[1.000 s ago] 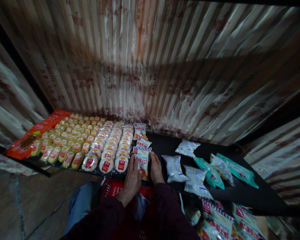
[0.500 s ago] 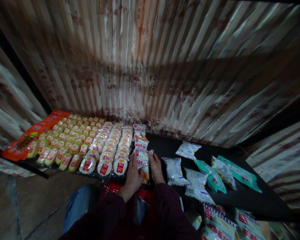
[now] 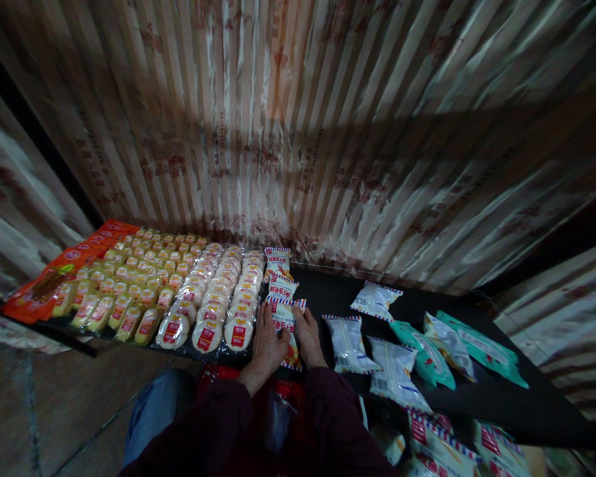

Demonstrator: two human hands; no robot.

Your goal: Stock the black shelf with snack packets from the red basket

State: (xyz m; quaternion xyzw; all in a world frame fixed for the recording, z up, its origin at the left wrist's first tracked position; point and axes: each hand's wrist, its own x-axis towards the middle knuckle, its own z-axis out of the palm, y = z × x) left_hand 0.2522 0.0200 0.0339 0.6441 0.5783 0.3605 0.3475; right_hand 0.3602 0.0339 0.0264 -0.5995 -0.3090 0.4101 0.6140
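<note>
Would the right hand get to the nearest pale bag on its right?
Probably yes: only black shelf shows between the right hand and that pale bag, though the hand is beside the front snack packet.

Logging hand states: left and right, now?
Left hand: open, against the left side of the front snack bag.
Right hand: open, against the bag's right side.

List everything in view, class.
Sheeting: three sides, brown
Floor: one, brown, left
Shelf: one, black, centre
Flat packets: several, orange, leftmost
Small packs: many, yellow, left
Round packs: three rows, white, middle
Lettered bags: three, white, middle
Pale bags: three, white, right
Teal packs: two, teal, right
Other bag: one, white, between these
Lower bags: several, white, bottom
Basket: one, red, below
Leg: one, blue, bottom
Sleeves: two, purple, bottom
Hands: two, bare, at lettered bag
</note>
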